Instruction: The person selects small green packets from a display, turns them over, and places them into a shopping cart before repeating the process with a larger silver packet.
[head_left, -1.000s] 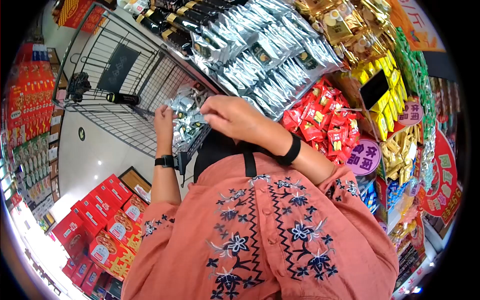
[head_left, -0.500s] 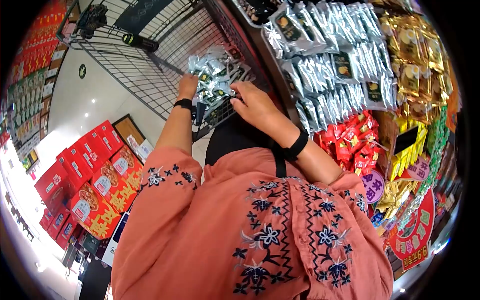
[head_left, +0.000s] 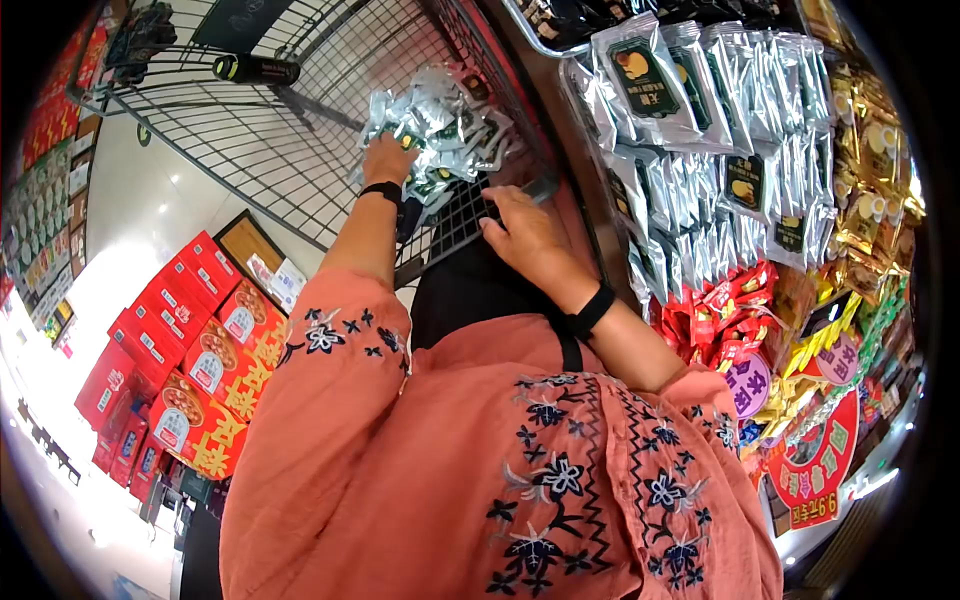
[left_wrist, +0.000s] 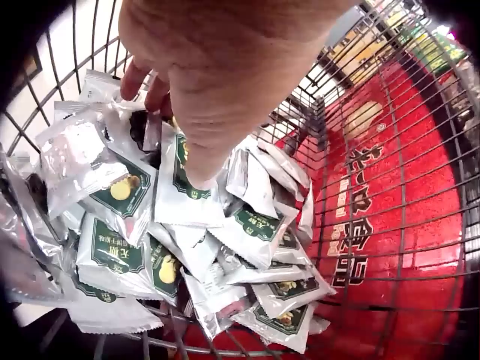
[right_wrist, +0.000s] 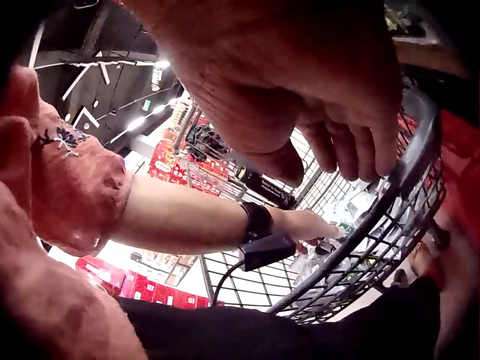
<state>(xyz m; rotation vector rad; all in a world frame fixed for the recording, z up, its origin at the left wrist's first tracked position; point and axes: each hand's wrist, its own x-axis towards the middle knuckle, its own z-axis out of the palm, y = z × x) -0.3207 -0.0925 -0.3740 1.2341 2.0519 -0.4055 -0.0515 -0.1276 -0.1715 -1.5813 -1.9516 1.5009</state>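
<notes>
Silver packets with dark green labels (head_left: 440, 120) lie in a loose pile in the wire shopping cart (left_wrist: 379, 309). My left hand (head_left: 388, 162) reaches down onto the pile from the near side. In the left wrist view this hand (left_wrist: 225, 67) has its thumb on one packet (left_wrist: 180, 199) and its fingers apart from it, lower among the others; no packet is lifted. My right hand (head_left: 530, 238) is beside the cart's near edge, empty, with loosely bent fingers. The right wrist view shows this hand (right_wrist: 300, 75) above the black cart rim (right_wrist: 375, 214).
A dark bottle (head_left: 258, 69) lies farther along in the cart. Silver packets (head_left: 690, 130) fill the shelf on the right, with red packets (head_left: 720, 310) and gold packets (head_left: 870, 180) near them. Red boxes (head_left: 190, 310) are stacked at the left on the floor side.
The view has swung, shifting the shelf packets rightward. My left hand has moved from beside the pile onto it. My right hand has moved away from the pile to the cart's near edge.
</notes>
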